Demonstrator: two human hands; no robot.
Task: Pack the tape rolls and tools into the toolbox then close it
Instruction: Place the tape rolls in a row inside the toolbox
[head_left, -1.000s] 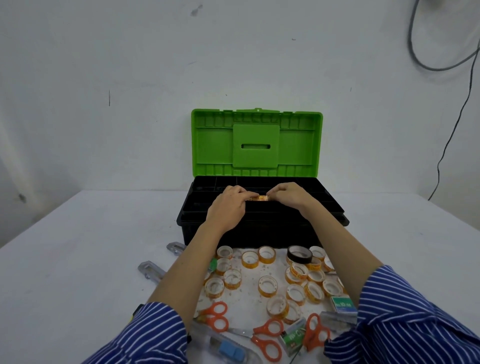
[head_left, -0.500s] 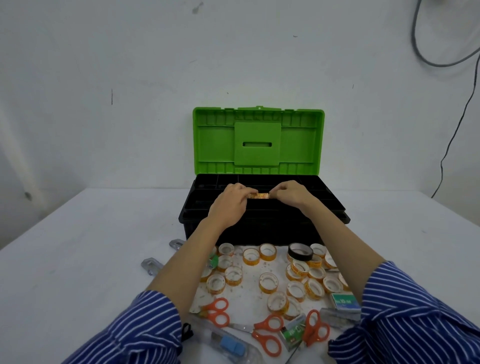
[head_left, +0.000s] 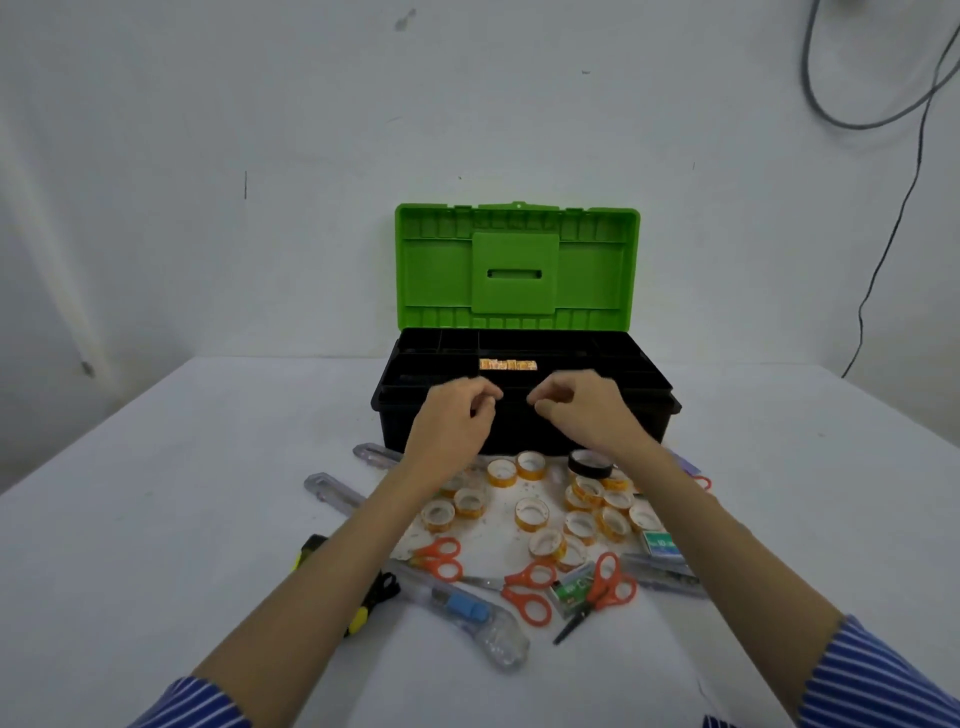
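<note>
Both hands, left hand (head_left: 457, 415) and right hand (head_left: 582, 410), hover loosely curled and empty over the open toolbox (head_left: 524, 410); a row of tape rolls (head_left: 507, 365) stands in its tray. Risk: loose tape rolls (head_left: 530, 512) on the desk (head_left: 182, 493) may roll away if knocked during reaching

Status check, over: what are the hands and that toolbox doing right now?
Both hands, left and right, empty above toolbox. Lid up, tape row inside. Loose tape rolls and scissors remain on table.
</note>
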